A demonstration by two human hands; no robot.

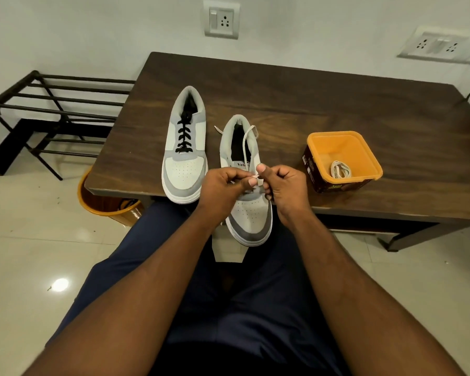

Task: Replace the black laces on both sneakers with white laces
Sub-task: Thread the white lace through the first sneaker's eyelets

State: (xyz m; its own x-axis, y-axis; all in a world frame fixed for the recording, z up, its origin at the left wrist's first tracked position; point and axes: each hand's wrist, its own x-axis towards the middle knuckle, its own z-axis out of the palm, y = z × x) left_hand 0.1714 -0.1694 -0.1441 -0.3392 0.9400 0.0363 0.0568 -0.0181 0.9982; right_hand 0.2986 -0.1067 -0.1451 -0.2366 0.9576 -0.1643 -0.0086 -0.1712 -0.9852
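- Sitting at the far left on the floor, a black metal rack (52, 112) stands beside the dark wooden table (323, 99), and an orange bin (106, 204) peeks out from under the table's near-left corner.
- On the table's left part lies the left sneaker (184, 158), toe toward the person, with its black lace (184, 137) fully threaded; that shoe is untouched so far.
- The left hand (223, 188) has its fingers curled, thumb and forefinger pinching the end of the white lace (248, 145) over the second shoe.
- The right sneaker (248, 202) overhangs the table's near edge, toe toward the person; no black lace shows on it, and loose white lace runs up past the tongue to the collar.
- The right hand (285, 185) is likewise curled, its thumb up and fingertips pinching the same lace close to the left hand.
- To the right an orange tub (345, 158) holds a coiled spare white lace (340, 169).
- The lace looks light, soft and limp, so it should be gripped right at its stiff tip to steer it through an eyelet; the shoe seems light and may shift when pulled.
- Both hands hide the lower eyelets, so I cannot tell how many rows are threaded or which hole is being worked.
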